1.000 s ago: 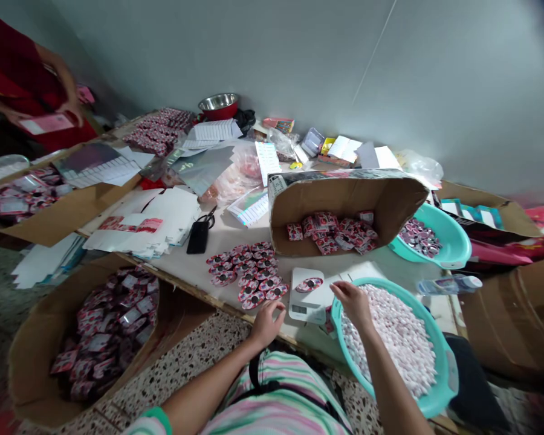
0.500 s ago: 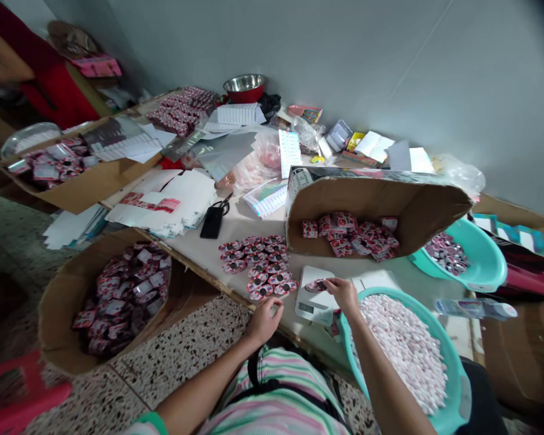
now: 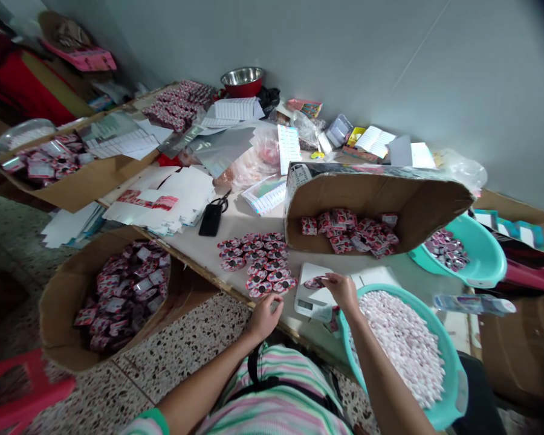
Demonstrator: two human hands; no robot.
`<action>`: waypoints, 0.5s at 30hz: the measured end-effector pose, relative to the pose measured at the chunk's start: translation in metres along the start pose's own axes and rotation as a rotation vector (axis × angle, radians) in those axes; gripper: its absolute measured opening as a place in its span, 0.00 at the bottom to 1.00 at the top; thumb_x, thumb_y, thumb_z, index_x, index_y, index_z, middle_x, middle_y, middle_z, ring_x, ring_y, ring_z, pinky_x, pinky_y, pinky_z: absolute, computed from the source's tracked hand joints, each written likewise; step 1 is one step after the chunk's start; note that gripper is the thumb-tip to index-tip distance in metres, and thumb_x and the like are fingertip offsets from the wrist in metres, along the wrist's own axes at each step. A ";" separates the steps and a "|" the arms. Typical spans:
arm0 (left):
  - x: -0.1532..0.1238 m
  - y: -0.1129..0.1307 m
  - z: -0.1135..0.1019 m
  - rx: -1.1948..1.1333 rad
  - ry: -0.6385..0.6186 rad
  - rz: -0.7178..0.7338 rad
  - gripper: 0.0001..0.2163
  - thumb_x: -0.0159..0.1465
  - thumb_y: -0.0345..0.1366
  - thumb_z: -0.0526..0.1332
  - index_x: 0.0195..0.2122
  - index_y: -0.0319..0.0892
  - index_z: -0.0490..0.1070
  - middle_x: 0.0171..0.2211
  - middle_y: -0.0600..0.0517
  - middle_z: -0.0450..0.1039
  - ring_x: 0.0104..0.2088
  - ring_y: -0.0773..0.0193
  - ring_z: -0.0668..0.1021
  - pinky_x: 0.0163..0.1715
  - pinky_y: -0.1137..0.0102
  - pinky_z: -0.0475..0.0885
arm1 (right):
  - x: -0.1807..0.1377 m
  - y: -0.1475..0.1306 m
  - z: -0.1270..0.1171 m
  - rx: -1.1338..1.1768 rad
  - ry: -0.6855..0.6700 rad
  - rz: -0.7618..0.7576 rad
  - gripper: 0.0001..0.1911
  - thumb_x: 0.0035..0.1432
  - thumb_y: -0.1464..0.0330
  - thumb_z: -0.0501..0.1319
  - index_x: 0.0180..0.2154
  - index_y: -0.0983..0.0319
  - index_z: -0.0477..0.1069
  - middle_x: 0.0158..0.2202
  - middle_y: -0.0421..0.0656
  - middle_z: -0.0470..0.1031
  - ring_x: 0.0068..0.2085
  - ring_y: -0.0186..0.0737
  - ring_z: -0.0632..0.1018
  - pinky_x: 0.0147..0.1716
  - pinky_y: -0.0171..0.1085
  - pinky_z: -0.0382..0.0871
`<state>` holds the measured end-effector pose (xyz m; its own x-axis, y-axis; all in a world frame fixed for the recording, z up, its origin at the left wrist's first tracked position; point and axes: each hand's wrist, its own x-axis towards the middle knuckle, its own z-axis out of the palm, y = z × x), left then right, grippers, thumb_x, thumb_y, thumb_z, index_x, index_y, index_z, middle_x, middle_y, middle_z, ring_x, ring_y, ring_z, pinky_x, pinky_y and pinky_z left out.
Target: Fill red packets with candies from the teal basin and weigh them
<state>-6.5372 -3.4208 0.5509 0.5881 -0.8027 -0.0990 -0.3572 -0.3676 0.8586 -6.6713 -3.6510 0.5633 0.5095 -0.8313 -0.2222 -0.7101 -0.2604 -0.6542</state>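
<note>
My right hand [image 3: 342,290] reaches over the small white scale [image 3: 312,297], its fingertips pinched at a small red oval container [image 3: 314,282] resting on the scale's plate. My left hand [image 3: 263,315] rests at the table's front edge with fingers curled, just below a cluster of several filled red oval containers [image 3: 258,261]. A teal basin [image 3: 448,396] of small white-pink candies [image 3: 401,344] sits under my right forearm.
A tipped cardboard box [image 3: 381,202] holds red packets [image 3: 349,235]. A second teal basin [image 3: 480,257] with containers stands at right. A floor box [image 3: 58,314] of packets is at left. Scissors, a black case [image 3: 210,219], papers and a steel bowl [image 3: 242,78] lie behind.
My right hand moved from the candy basin's rim onto the container on the scale. The view shifted left, and the person in red at upper left slipped almost out of view.
</note>
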 end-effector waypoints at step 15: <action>0.004 0.006 0.000 0.006 -0.006 0.028 0.05 0.61 0.32 0.55 0.35 0.43 0.70 0.35 0.51 0.75 0.40 0.62 0.75 0.43 0.67 0.69 | -0.041 0.004 -0.056 0.210 0.254 0.132 0.32 0.43 0.43 0.60 0.36 0.64 0.75 0.27 0.45 0.76 0.27 0.40 0.73 0.28 0.35 0.63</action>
<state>-6.5371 -3.4269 0.5557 0.5732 -0.8157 -0.0779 -0.3783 -0.3477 0.8579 -6.7224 -3.6458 0.6105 0.2641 -0.9534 -0.1455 -0.6333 -0.0576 -0.7718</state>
